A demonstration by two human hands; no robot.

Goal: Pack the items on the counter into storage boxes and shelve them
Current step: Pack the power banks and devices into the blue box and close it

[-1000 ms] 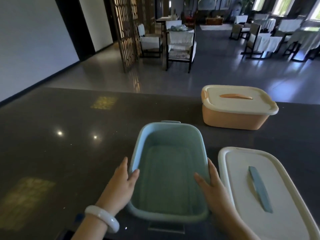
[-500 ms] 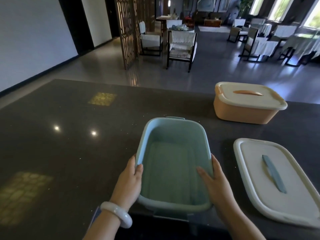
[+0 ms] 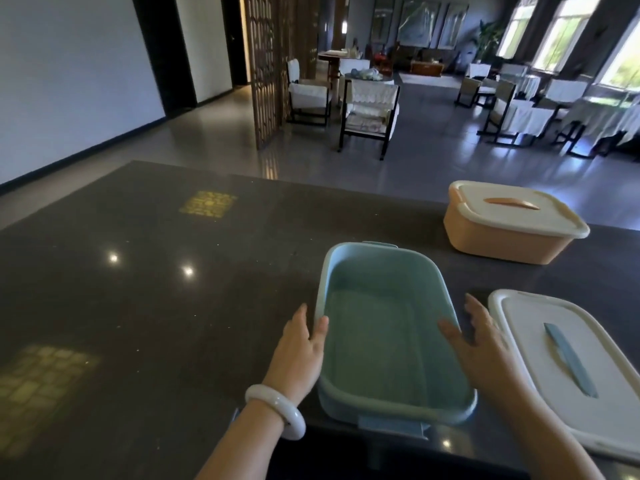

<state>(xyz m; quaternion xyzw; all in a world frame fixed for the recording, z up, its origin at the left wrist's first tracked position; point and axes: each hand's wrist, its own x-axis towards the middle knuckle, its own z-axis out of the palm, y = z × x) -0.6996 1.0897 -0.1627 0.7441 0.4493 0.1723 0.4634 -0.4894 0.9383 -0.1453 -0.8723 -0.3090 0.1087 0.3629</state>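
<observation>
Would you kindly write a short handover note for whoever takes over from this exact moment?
Left hand: open, fingertips against the left rim of the blue storage box. Right hand: open, fingers spread at the box's right rim; contact unclear.
The blue box sits empty and lidless on the dark counter; its white lid lies to the right. The orange storage box is lidded, farther back.
Done: box opened. Left: packing, lidding, shelving. No loose items in view.

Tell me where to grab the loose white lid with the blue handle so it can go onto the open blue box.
Take the white lid by its raised blue handle, coming straight down from above. The lid lies flat on the counter, so its thin edges probably offer little to pinch, while the ridge along its middle stands proud. The right hand is nearest, and the blue box sits just to the lid's left.
</observation>
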